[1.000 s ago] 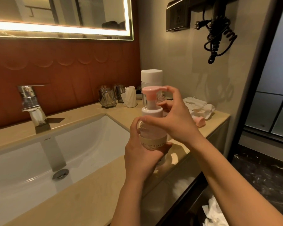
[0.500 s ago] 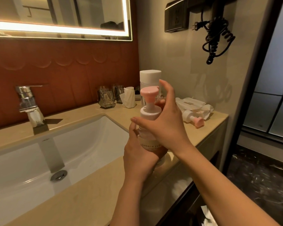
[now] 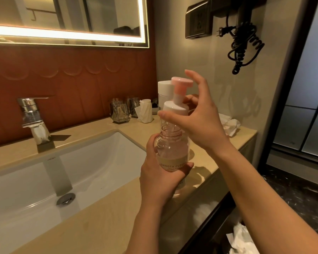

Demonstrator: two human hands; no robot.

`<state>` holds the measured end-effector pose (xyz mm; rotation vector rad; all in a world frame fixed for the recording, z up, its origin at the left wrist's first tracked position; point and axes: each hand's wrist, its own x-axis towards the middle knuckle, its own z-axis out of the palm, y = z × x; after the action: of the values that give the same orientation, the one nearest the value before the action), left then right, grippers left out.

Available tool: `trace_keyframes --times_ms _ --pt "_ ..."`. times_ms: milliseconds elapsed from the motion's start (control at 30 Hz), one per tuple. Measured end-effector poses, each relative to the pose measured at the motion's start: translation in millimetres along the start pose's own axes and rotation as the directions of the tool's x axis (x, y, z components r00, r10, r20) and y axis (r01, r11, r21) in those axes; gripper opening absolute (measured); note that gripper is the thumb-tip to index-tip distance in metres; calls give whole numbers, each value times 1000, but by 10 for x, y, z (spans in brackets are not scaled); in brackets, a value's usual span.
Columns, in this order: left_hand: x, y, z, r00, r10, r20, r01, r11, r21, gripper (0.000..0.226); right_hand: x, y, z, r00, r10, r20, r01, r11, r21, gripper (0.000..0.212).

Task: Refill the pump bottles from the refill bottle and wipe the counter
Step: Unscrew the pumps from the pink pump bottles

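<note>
While left hand (image 3: 160,178) grips pump bottle (image 3: 173,149), right hand (image 3: 200,125) seemingly pinches pump head (image 3: 175,107), held above neck.

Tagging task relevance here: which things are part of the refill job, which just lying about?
Job: pump bottle, gripped by left hand; pump head, held above its neck by right hand; white-capped bottle behind, possibly the refill; counter.
Lying about: faucet, glasses, crumpled tissues, hair dryer cord.
</note>
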<state>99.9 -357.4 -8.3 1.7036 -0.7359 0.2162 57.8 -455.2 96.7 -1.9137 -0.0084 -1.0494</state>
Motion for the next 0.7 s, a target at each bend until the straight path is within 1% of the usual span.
trace_keyframes --times_ms 133,267,367,467,567,700 --pt "-2 -31 3 999 29 -21 -29 1000 4 90 47 -15 -85 999 10 -36 -8 998 66 88" --pt "5 -37 4 998 58 -40 -57 998 27 91 108 -20 -194 993 31 -113 -15 990 140 81" --pt "2 -32 -4 997 66 -36 -65 997 37 92 151 -49 -284 984 28 -175 10 977 213 72" --pt "8 -38 4 997 69 -33 -67 997 39 92 188 -55 -378 976 59 -210 8 952 305 66" --pt "8 -42 11 997 69 -33 -68 997 29 91 240 11 -450 963 96 -252 -7 943 333 69" --pt "8 -49 12 997 72 -41 -72 997 15 90 271 91 -528 937 184 -297 -58 921 386 82"
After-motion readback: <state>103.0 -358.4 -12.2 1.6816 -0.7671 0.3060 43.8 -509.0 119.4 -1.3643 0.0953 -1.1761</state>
